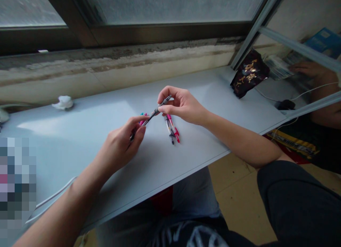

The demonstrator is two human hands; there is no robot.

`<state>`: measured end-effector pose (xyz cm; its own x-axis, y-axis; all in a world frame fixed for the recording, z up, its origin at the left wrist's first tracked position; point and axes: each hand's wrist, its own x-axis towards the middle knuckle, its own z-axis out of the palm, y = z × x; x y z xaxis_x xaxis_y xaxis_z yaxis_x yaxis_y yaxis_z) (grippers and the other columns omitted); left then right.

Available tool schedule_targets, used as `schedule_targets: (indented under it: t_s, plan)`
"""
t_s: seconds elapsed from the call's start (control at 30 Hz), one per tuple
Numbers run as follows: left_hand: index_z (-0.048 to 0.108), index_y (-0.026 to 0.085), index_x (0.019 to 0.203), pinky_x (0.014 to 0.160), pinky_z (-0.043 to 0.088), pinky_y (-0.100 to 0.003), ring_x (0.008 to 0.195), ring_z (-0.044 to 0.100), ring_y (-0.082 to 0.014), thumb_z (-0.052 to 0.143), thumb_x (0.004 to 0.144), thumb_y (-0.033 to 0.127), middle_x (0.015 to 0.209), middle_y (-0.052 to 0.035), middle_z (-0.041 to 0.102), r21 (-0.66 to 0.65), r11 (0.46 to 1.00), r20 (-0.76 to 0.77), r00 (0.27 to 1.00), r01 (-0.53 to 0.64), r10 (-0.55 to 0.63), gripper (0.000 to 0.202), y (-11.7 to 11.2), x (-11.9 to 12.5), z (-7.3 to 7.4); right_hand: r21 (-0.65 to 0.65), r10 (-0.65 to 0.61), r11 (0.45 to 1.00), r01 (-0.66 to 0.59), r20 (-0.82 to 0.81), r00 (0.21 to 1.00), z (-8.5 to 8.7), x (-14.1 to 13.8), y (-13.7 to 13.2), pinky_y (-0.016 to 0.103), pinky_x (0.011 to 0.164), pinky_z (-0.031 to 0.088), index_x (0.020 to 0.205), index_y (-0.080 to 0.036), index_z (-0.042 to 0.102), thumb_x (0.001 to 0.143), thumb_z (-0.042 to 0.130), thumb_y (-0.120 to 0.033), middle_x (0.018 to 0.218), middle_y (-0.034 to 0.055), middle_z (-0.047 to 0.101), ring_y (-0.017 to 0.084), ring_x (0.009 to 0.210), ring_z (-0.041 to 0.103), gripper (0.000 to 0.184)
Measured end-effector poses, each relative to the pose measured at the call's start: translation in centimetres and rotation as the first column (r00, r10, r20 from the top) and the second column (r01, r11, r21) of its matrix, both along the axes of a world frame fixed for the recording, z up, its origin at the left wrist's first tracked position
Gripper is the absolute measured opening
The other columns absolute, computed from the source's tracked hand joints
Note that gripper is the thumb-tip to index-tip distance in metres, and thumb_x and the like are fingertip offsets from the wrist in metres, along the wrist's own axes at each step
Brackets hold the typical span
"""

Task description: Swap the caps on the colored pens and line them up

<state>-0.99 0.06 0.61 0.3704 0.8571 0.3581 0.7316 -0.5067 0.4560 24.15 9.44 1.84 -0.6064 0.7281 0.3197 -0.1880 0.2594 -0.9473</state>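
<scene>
I am monitoring the left hand point(119, 144) and right hand point(181, 105): each pinches the slim dark-grey pen point(152, 115) between thumb and fingers, one at either end, above the pale grey laminate shelf point(80, 140). Two pink-and-red plastic pens point(172, 129) lie on the shelf, just below the held pen.

The bench point(191, 151) is a pale grey-blue, plain and unpatterned. Over its middle, the held pen point(153, 114) shows a dark grey barrel, with small pink and teal bits point(142, 118) just beside its lower end. On the bench, just right of that, lie two pens point(170, 128), one pink and white, the other red with black. Toward the bench's left end sits a white tissue point(63, 102); at its right end, a black packet point(249, 73) carries a gold pattern.
</scene>
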Motion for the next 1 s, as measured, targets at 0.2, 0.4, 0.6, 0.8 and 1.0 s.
schedule_targets:
  t_s: [0.2,0.4,0.6,0.8,1.0]
  plan:
    - [0.064,0.020,0.142,0.070,0.053,-0.023,0.064,0.065,-0.0137,0.047,0.112,0.036,0.085,-0.0003,0.073,-0.001,0.999,-0.012,0.999,0.033,-0.033,0.038,0.0,0.1,0.3,-0.005,0.025,1.000,-0.025,0.029,0.999,-0.2,0.0,0.1,0.024,0.069,0.051,0.103,-0.018,0.059,0.088,0.084,-0.034,0.094,-0.0013,0.068,0.009,0.075,0.062,0.033]
    - [0.064,0.018,0.140,0.072,0.055,-0.024,0.069,0.070,-0.0149,0.048,0.112,0.035,0.087,-0.0029,0.075,0.010,0.999,-0.010,0.999,0.033,-0.033,0.037,0.0,-0.1,0.0,0.066,0.020,0.997,-0.029,0.137,0.990,-0.5,-0.1,-0.1,0.025,0.066,0.047,0.103,-0.017,0.064,0.090,0.084,-0.040,0.088,-0.0007,0.068,0.011,0.076,0.062,0.033]
    - [0.066,0.018,0.134,0.072,0.057,-0.026,0.072,0.074,-0.0169,0.056,0.111,0.037,0.090,-0.0041,0.079,0.066,0.996,-0.009,0.998,0.057,-0.056,0.031,0.0,-0.1,-1.0,0.105,0.015,0.994,-0.037,0.198,0.980,-0.4,-0.3,-0.5,0.026,0.064,0.043,0.104,-0.014,0.070,0.091,0.084,-0.041,0.076,-0.0008,0.068,0.012,0.069,0.058,0.033]
    - [0.074,0.022,0.121,0.078,0.060,-0.027,0.081,0.078,-0.0183,0.062,0.110,0.038,0.096,-0.0048,0.081,0.096,0.994,0.007,0.999,0.046,-0.047,0.023,0.1,0.0,-1.0,0.203,-0.122,0.978,0.050,0.360,0.925,0.3,-0.2,-1.1,0.027,0.059,0.029,0.070,-0.016,0.063,0.091,0.080,-0.070,0.058,-0.0047,0.053,0.009,0.058,0.042,0.060]
    - [0.078,0.024,0.119,0.078,0.061,-0.028,0.081,0.078,-0.0190,0.062,0.109,0.042,0.099,-0.0052,0.083,0.064,0.997,0.016,0.998,-0.054,0.053,0.026,0.1,0.2,-0.4,0.291,-0.123,0.954,-0.068,0.591,0.797,1.6,0.7,-1.3,0.029,0.064,0.030,0.080,-0.015,0.067,0.107,0.061,-0.065,0.060,-0.0029,0.054,0.012,0.061,0.049,0.057]
